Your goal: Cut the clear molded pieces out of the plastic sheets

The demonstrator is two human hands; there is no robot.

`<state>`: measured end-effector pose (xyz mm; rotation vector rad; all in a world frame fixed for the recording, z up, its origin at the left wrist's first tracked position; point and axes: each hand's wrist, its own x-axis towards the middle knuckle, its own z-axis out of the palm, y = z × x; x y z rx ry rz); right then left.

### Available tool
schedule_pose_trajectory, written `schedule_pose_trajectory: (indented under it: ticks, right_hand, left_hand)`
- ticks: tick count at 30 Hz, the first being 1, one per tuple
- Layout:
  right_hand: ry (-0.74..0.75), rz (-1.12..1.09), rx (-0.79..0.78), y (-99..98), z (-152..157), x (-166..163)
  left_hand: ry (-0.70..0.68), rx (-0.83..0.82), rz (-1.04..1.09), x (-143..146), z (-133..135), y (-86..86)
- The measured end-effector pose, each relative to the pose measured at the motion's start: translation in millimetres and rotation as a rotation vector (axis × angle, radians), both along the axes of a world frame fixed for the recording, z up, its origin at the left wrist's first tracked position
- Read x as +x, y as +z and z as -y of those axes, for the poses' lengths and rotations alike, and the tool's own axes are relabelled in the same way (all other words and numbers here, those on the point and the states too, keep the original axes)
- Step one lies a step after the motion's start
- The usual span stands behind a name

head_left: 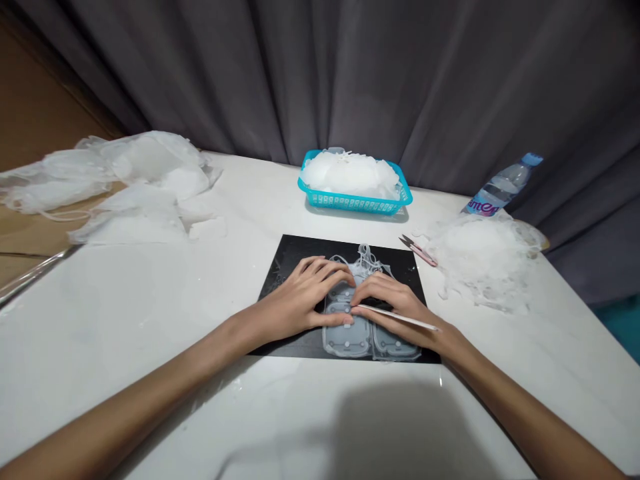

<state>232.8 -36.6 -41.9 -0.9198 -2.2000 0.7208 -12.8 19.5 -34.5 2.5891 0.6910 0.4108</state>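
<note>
A translucent silicone sheet of moulded pad shapes (350,337) lies on a black mat (293,257) on the white table. My left hand (305,297) rests on the sheet's left side, fingers stretched out and pressing down on it. My right hand (395,303) lies on the sheet's right side and pinches a thin pale stick (400,318), whose tip points left onto the sheet between both hands. Loose stringy trimmings (367,257) sit at the sheet's far end.
A turquoise basket (355,200) of white translucent pieces stands behind the mat. Small pink snips (419,251) lie to the right, beside a heap of white scraps (483,257) and a water bottle (503,187). Crumpled plastic bags (135,180) lie far left. A grey curtain hangs behind.
</note>
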Motion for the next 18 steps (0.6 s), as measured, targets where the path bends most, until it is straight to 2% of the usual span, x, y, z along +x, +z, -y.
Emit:
schedule_pose_trajectory:
  ticks: [9,18]
  right_hand:
    - [0.008,0.122,0.194,-0.5,4,2]
    - [-0.016,0.168,0.299,-4.0,3,1]
  left_hand:
    - [0.005,-0.009,-0.003,-2,-4,-11.1]
    - [-0.015,-0.001,0.031,-1,-2,-4.5]
